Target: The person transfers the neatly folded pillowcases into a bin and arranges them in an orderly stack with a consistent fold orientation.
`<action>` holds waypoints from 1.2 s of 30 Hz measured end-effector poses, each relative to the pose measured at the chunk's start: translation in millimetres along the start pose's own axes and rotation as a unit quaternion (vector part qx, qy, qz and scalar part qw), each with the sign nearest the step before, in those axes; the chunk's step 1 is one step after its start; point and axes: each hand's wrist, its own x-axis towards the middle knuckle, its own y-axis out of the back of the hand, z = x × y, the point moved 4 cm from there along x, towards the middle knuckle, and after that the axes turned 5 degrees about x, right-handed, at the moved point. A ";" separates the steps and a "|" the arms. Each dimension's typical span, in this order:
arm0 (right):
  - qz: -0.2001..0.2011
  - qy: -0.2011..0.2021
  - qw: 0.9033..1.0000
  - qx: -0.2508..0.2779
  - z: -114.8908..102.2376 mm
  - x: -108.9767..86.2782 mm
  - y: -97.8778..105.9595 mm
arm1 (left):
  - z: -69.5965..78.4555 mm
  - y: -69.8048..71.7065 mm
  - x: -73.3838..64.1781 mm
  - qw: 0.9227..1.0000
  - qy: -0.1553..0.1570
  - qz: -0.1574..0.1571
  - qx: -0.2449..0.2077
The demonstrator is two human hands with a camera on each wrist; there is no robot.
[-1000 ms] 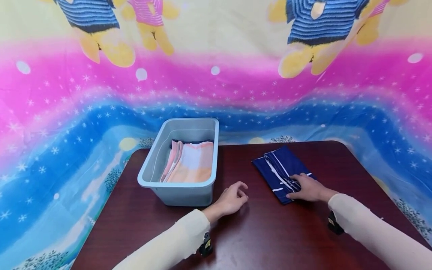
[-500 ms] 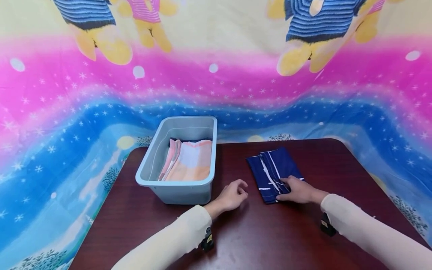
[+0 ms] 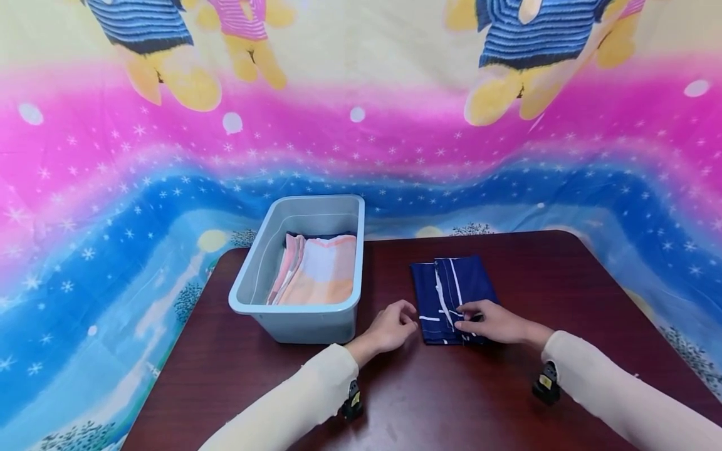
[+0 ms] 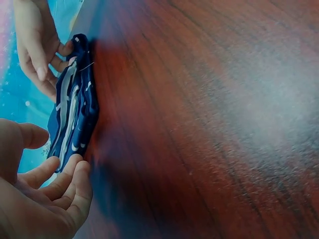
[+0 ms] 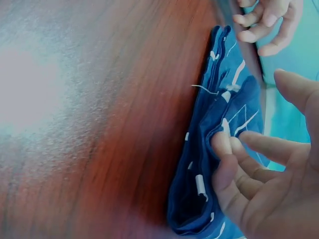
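Note:
A folded navy cloth (image 3: pixel 429 294) with white lines lies flat on the dark red table in the head view, its layered edge facing the person. My right hand (image 3: pixel 496 322) rests at its near right side. In the right wrist view, the fingertips (image 5: pixel 222 144) touch the folded layers while the thumb stands apart. My left hand (image 3: pixel 392 326) is beside the cloth's left edge with loosely bent fingers and holds nothing. Whether its fingertips touch the cloth I cannot tell. The left wrist view also shows the layered edge of the navy cloth (image 4: pixel 75 107) between both hands.
A grey-blue plastic bin (image 3: pixel 304 322) stands left of the left hand. Inside it lie a folded peach, pink and white cloth (image 3: pixel 321 269) and something dark navy behind. The table (image 3: pixel 429 401) meets a patterned curtain (image 3: pixel 395 150) at its back and sides.
The navy cloth has slid left and turned straighter, close to the left hand. My right hand has moved left with it, and its thumb and fingers now lie more loosely. The left hand barely moved.

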 end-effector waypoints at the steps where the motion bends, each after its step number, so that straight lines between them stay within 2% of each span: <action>1: 0.002 0.001 1.000 0.000 0.0 -1.1 0.4 | 0.0 0.3 0.8 1.000 0.002 0.001 -0.001; 6: 0.010 0.002 1.000 0.005 -0.2 -3.3 1.6 | 2.3 1.0 4.0 1.000 0.003 0.007 -0.002; 9: 0.021 0.019 0.999 0.016 -0.8 -3.6 6.2 | 3.5 -0.4 5.8 1.000 0.002 0.008 -0.002; 14: 0.086 0.041 0.995 0.012 3.4 -6.5 25.4 | 5.2 -1.9 8.2 1.000 0.007 0.009 -0.005; 18: 0.145 0.011 0.989 0.008 14.2 -8.9 42.4 | 4.5 -1.5 12.4 1.000 0.008 0.017 -0.006; 22: 0.172 -0.044 0.984 -0.002 28.0 -10.5 51.7 | 1.1 -3.0 17.9 1.000 0.018 0.019 0.004; 26: 0.160 -0.095 0.982 0.008 40.0 -12.5 55.3 | -0.4 -4.7 22.1 1.000 0.019 0.014 0.011; 32: 0.103 -0.180 0.975 0.083 57.1 -12.7 55.2 | 0.1 -7.8 26.1 1.000 0.008 -0.009 0.002; 36: 0.087 -0.199 0.968 0.129 65.9 -8.2 54.6 | -1.1 -10.2 27.8 1.000 0.011 -0.020 -0.018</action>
